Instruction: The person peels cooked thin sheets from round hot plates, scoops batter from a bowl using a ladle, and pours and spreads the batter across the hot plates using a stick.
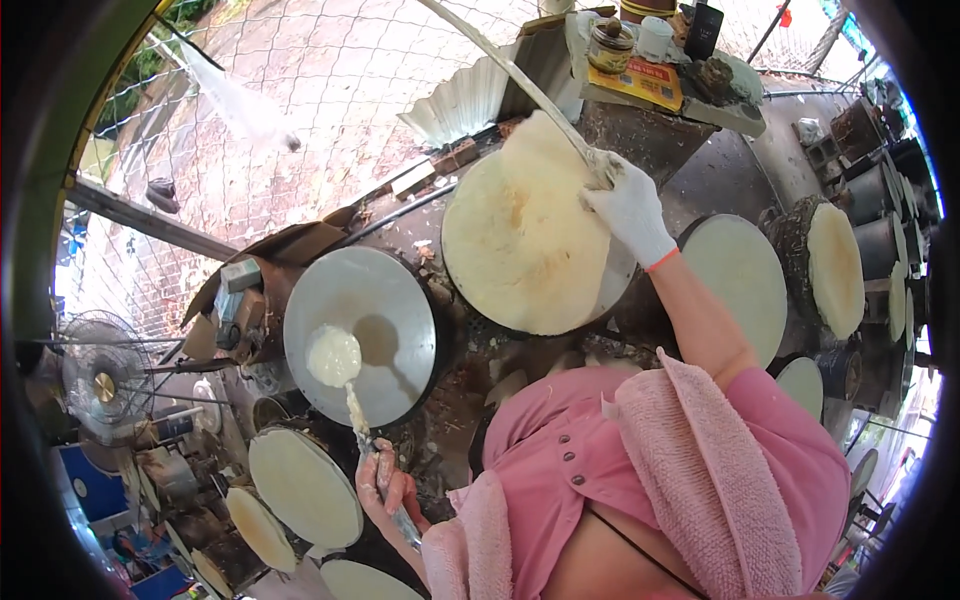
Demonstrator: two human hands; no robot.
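Observation:
My left hand (388, 488), smeared with batter, is closed around the handle of a ladle (356, 412). The ladle's bowl is heaped with pale batter (333, 356) and hangs over a bare round griddle (325, 290), where its shadow falls. In a white glove, my right hand (630, 212) grips the near end of a long wooden stick (520, 82), which slants away to the upper left. Beneath that hand a large thin pale pancake (530, 240) covers most of a second griddle (617, 278). Its far edge sticks out beyond the rim, close to the stick.
More pancakes lie on round griddles, at right (735, 285), far right (836, 270) and lower left (305, 488). A ledge (725, 112) at the back carries a jar (610, 46) and a white cup (655, 38). At left stands a fan (105, 385); wire mesh (330, 100) rises behind.

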